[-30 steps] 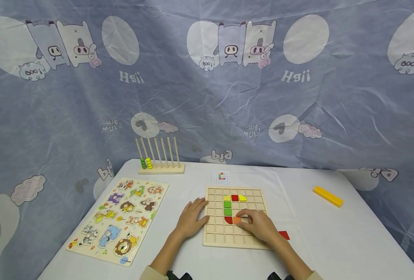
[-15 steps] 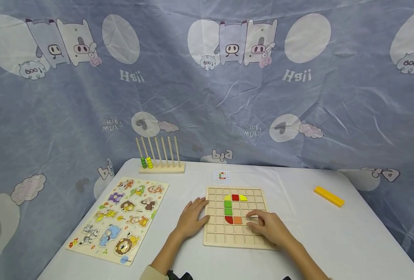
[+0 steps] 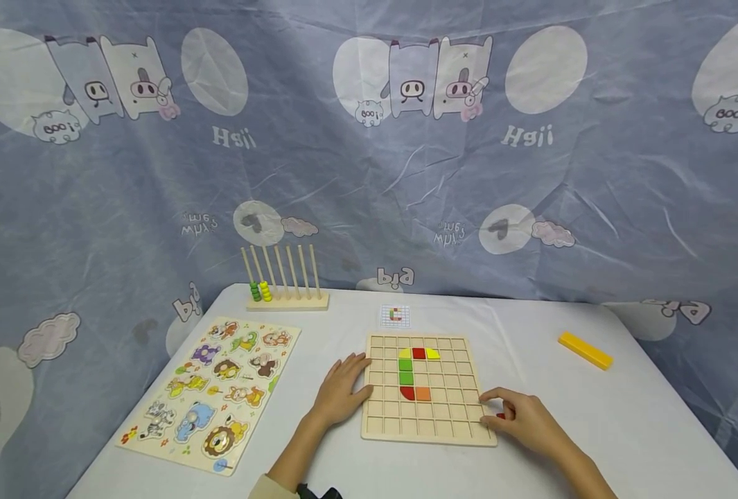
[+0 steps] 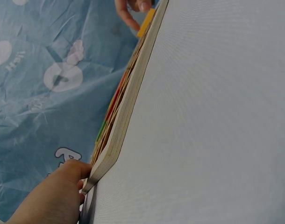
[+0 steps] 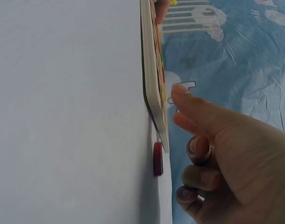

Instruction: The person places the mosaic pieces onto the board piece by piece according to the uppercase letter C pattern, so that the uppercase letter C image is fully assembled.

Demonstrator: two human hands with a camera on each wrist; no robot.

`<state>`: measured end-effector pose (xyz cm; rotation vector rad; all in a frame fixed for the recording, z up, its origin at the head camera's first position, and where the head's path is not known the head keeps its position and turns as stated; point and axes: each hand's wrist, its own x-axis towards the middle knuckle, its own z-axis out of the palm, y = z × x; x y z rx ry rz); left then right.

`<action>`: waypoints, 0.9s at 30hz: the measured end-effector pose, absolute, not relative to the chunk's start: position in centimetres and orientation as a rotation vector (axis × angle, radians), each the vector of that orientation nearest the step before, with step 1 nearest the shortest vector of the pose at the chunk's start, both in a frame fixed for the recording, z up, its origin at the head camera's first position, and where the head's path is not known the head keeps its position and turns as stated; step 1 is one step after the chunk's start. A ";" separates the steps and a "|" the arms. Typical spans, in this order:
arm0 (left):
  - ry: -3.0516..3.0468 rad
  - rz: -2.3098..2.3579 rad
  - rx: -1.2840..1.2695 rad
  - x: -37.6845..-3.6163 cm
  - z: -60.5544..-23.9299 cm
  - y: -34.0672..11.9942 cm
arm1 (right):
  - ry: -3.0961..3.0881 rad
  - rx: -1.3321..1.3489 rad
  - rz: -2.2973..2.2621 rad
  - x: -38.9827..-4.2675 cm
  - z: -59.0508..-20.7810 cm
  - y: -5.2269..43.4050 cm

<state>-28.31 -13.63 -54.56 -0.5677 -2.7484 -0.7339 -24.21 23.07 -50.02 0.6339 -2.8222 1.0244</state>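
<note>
A square wooden grid board lies on the white table. Set in its cells are yellow corner tiles, a red square tile, green tiles, a red rounded tile and an orange tile. Against the board's left edge rests my left hand, fingers extended. My right hand hovers by the right edge, thumb and index finger apart, the other fingers loosely bent, nothing between them. Just under it a red piece lies beside the board, mostly covered by the hand in the head view.
Behind the board lies a small printed pattern card. An animal puzzle board occupies the left side. Back left stands a wooden peg rack with green and yellow beads. A yellow bar lies at right, before a hanging cloth.
My right hand has let go of the orange tile, which stays in its cell, and has moved right past the board's edge to the red piece. The left hand has stayed put.
</note>
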 end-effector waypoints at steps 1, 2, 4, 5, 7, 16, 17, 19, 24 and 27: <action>-2.748 -0.734 -0.569 -28.3 -54.5 -13.6 | -2.829 0.634 1.015 -24.1 -50.1 23.4; -2.748 -0.734 -0.570 -28.3 -54.5 -13.6 | -2.835 0.636 1.006 -24.0 -50.2 23.7; -2.746 -0.732 -0.571 -28.3 -54.5 -13.6 | -2.853 0.624 0.996 -23.9 -50.3 24.2; -2.743 -0.731 -0.572 -28.3 -54.5 -13.6 | -2.863 0.621 0.995 -23.9 -50.3 24.4; -2.735 -0.735 -0.573 -28.2 -54.4 -13.6 | -2.885 0.619 1.000 -23.9 -50.4 24.8; -2.754 -0.752 -0.571 -28.1 -54.4 -13.5 | -2.929 0.625 1.015 -23.8 -50.5 25.9; -2.757 -0.751 -0.568 -28.1 -54.4 -13.5 | -2.932 0.619 1.006 -23.8 -50.5 26.0; -2.757 -0.749 -0.565 -28.1 -54.4 -13.5 | -2.928 0.600 1.000 -23.9 -50.5 26.2; -2.753 -0.739 -0.562 -28.1 -54.4 -13.5 | -2.906 0.497 0.984 -24.3 -50.8 26.5; -2.747 -0.738 -0.565 -28.1 -54.3 -13.5 | -2.888 0.440 0.977 -24.6 -51.0 26.8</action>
